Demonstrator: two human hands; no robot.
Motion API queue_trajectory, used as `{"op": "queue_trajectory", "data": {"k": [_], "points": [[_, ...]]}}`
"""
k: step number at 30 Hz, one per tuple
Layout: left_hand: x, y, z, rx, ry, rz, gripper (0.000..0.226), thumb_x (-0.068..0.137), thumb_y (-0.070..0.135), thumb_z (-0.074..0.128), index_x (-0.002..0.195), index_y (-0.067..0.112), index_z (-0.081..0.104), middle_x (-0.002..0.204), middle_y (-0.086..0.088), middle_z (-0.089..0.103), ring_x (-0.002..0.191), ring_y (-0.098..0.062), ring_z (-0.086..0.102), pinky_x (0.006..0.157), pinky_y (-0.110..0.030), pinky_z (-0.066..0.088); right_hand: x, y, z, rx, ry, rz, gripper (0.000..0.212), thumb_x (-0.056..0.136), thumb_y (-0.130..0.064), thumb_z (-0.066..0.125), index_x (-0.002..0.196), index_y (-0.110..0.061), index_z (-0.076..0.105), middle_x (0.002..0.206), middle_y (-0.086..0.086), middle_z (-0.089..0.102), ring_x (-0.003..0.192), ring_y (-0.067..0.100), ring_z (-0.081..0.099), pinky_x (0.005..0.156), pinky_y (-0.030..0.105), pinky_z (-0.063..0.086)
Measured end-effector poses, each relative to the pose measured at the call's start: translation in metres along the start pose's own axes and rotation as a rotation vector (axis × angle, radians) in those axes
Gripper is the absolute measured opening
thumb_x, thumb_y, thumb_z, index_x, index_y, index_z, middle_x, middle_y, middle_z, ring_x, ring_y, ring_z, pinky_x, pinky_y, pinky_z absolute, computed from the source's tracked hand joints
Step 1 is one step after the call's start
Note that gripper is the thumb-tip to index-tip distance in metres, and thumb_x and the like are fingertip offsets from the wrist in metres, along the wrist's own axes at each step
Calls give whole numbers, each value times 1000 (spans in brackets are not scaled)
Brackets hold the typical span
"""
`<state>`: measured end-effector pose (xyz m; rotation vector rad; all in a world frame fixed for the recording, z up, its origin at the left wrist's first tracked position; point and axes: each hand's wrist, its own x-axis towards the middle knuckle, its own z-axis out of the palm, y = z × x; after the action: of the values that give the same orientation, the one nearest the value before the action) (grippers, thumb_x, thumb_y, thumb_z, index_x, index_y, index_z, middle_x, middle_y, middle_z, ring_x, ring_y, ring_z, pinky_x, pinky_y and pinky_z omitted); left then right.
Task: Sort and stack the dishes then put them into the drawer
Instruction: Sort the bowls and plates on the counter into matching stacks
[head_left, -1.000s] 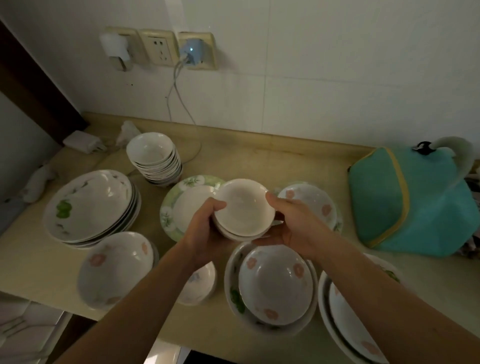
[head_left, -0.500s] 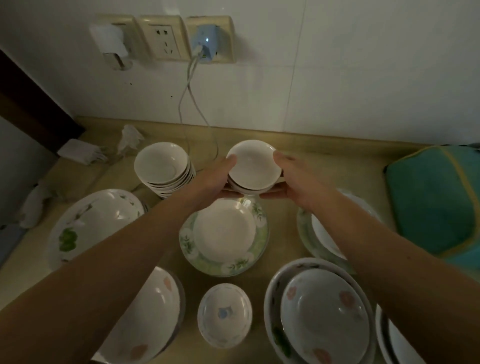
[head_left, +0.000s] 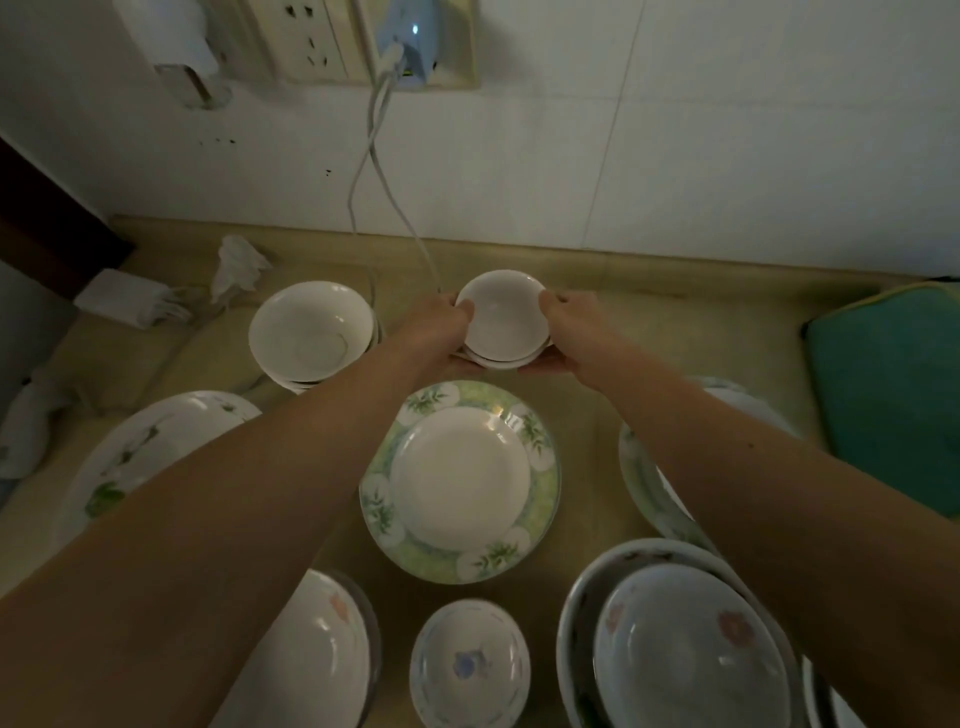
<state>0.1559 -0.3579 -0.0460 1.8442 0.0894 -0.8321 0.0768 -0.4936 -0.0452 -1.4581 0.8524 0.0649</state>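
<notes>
A short stack of small white bowls (head_left: 503, 317) is held between both hands near the back of the counter. My left hand (head_left: 435, 332) grips its left side and my right hand (head_left: 569, 332) grips its right side. To the left stands a taller stack of white bowls (head_left: 310, 330). In front of the hands lies a green-rimmed plate (head_left: 460, 480). A plate stack with green leaves (head_left: 150, 452) lies at the left. Pink-flowered bowls sit at front left (head_left: 317, 649) and front right (head_left: 691, 649), with a small blue-flowered bowl (head_left: 470, 665) between them.
A white cable (head_left: 374, 171) hangs from the wall sockets down to the counter just behind the held bowls. A teal cloth cover (head_left: 893, 400) lies at the right. Crumpled tissue (head_left: 236, 265) and a white adapter (head_left: 122, 299) lie at the back left. Another green-rimmed plate (head_left: 649, 483) lies under my right forearm.
Both hands have carried the small bowl stack away from me, past the green-rimmed plate toward the wall. The camera has leaned forward over the counter.
</notes>
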Motion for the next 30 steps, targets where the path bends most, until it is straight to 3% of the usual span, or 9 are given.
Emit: {"op": "queue_trajectory", "data": {"k": [3, 7, 13, 15, 18, 20, 23, 26, 30], "points": [[6, -3, 3, -52, -44, -54, 36, 109, 21, 40, 143, 13, 47, 121, -19, 56, 87, -31, 64, 47, -38, 61, 3, 2, 0, -24, 17, 10, 23, 104, -28, 49, 86, -19, 61, 112, 19, 61, 97, 44, 69, 75, 62, 60], [12, -4, 3, -50, -47, -62, 37, 109, 21, 40, 144, 13, 46, 126, -20, 54, 90, -32, 64, 52, -40, 63, 9, 2, 0, 20, 14, 41, 21, 105, -26, 49, 89, -17, 60, 99, 12, 57, 91, 40, 68, 74, 62, 61], [17, -4, 1, -63, -62, -65, 38, 108, 24, 44, 145, 14, 47, 119, -14, 57, 91, -31, 67, 62, -43, 63, 18, 4, -4, 64, 4, 94, 25, 105, -25, 50, 121, -7, 58, 108, 15, 60, 102, 40, 67, 85, 61, 58], [16, -4, 2, -77, -50, -69, 38, 107, 24, 46, 144, 14, 48, 118, -14, 57, 95, -34, 67, 67, -45, 62, 16, 3, -5, 92, -6, 114, 34, 105, -25, 52, 132, -4, 56, 119, 18, 58, 106, 40, 66, 82, 57, 60], [12, -7, 4, -92, -38, -78, 37, 106, 24, 50, 141, 12, 49, 123, -16, 58, 102, -35, 66, 77, -45, 61, 9, 1, -9, 156, -59, 126, 39, 104, -27, 54, 136, -4, 53, 126, 18, 56, 94, 32, 66, 62, 46, 62], [6, -9, 7, -108, -7, -67, 37, 104, 23, 54, 138, 8, 52, 122, -15, 59, 106, -32, 64, 83, -42, 59, 3, 0, -16, 142, -93, 112, 43, 103, -30, 57, 135, -2, 52, 129, 23, 57, 93, 32, 66, 66, 48, 62], [-13, -12, 9, -162, 69, -18, 24, 100, 16, 62, 118, 1, 62, 106, -15, 62, 102, -29, 62, 91, -37, 53, -14, 0, -32, 4, -59, 74, 45, 100, -33, 63, 131, -3, 54, 126, 23, 59, 104, 38, 68, 79, 50, 63], [-41, -20, 10, -117, 152, 64, 13, 96, 14, 65, 87, 5, 63, 87, -14, 57, 85, -24, 55, 82, -37, 48, -44, 4, -54, -79, 10, -39, 17, 98, -21, 64, 109, -9, 63, 115, 19, 66, 95, 31, 72, 70, 39, 65], [-92, -26, 14, 156, 237, 260, 29, 93, 26, 66, 118, 13, 66, 102, 2, 61, 93, -13, 58, 80, -29, 47, -96, 25, -93, -187, 62, -174, 22, 98, -16, 62, 119, -9, 65, 104, 10, 72, 87, 21, 75, 72, 33, 65]]}}
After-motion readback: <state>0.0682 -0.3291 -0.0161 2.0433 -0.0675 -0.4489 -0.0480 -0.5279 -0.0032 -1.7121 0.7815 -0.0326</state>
